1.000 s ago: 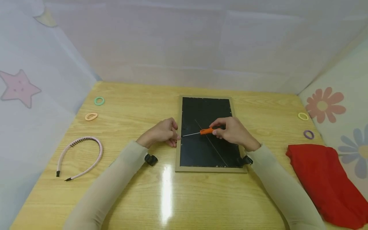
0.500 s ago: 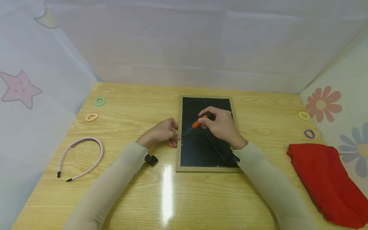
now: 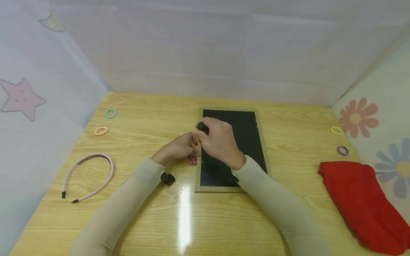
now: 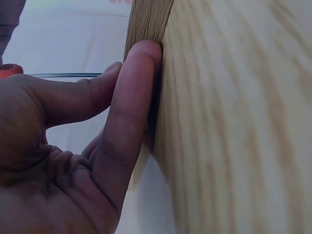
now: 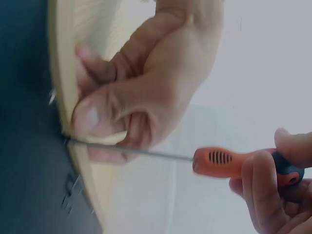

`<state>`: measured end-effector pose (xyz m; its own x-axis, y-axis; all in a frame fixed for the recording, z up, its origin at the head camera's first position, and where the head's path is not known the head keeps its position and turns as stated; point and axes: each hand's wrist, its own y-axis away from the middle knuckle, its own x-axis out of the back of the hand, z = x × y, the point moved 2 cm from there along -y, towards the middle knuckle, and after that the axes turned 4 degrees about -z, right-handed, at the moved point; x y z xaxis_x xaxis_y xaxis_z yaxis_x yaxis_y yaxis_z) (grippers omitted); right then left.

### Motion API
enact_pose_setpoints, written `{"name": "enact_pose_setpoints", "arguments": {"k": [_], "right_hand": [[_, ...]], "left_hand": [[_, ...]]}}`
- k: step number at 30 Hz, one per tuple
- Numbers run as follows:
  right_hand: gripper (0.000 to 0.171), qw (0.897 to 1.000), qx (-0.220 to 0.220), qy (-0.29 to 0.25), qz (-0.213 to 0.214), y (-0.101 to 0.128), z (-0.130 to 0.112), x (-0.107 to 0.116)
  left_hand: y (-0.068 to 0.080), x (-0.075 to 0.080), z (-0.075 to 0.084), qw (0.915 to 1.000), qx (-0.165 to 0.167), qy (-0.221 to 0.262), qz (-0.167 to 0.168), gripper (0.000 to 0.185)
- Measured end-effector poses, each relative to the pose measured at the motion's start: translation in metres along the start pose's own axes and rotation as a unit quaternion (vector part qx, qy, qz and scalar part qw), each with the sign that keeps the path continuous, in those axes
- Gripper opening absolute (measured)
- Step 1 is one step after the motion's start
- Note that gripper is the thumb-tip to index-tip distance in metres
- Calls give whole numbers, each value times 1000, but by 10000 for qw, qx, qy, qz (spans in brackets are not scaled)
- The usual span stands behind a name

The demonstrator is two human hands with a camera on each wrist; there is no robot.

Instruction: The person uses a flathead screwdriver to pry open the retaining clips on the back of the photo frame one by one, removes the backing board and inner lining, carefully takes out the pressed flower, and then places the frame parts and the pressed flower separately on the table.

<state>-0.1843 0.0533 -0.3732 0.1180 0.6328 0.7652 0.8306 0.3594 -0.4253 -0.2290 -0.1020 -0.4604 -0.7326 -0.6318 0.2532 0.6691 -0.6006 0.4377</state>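
Note:
A picture frame (image 3: pixel 217 189) lies back side up on the table, its black backing board (image 3: pixel 245 131) facing me within a light wooden border. My left hand (image 3: pixel 179 146) holds the frame's left edge; in the left wrist view a finger (image 4: pixel 130 92) lies along the outer side, with the thumb above. My right hand (image 3: pixel 221 138) grips an orange and black screwdriver (image 5: pixel 219 163) by its handle. In the right wrist view, the tip meets the seam between board and border, beside the left thumb (image 5: pixel 92 117). Small metal tabs (image 5: pixel 52 96) show along that seam.
On the left of the table lie a pink headband (image 3: pixel 110 170), a green hair tie (image 3: pixel 110 113) and an orange one (image 3: pixel 101 131). Yellow (image 3: pixel 336 130) and purple (image 3: pixel 342 150) hair ties lie at the right, near a red cloth (image 3: pixel 362 202).
My right hand has moved left across the frame, raising the screwdriver from a low slant to nearly upright while its tip stays at the left border. My left hand keeps its place.

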Motion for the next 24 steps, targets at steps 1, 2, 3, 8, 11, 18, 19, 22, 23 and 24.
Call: {"name": "enact_pose_setpoints", "arguments": {"k": [1,2,3,8,11,18,19,22,23,24], "right_hand": [[18,9999,89,70,24,-1,-3,-2],[18,9998,184,120,43,-2,-5,-4],[18,9995,276,175,48,-3,-8,-5],[21,9983,468,357,27,-4,-14,-8],[21,9984,414,387,-66,0,-11,-8],[16,9992,48,-62,-381,-1,5,1],[16,9986,-95,-217,-480,-1,9,3],[18,9906,-673,-827,-852,0,23,12],[17,9860,-889,-1026,-965,0,28,15],[18,9809,-1083,-1216,-1067,1,35,19]], "left_hand": [[-1,0,0,10000,-65,-20,-37,22],[-1,0,0,9999,-118,-48,-65,17],[-2,0,0,9998,-178,-86,-80,11],[-2,-4,1,9990,-362,-236,-68,12],[-1,-7,-2,9990,-332,-240,-168,10],[4,-5,-4,9999,-96,101,-1,24],[4,-4,-4,9999,-56,141,20,28],[4,-2,-4,9999,60,158,-1,34],[4,-1,-3,9999,86,132,-11,35],[4,-1,-3,9999,92,103,-14,36]]}}
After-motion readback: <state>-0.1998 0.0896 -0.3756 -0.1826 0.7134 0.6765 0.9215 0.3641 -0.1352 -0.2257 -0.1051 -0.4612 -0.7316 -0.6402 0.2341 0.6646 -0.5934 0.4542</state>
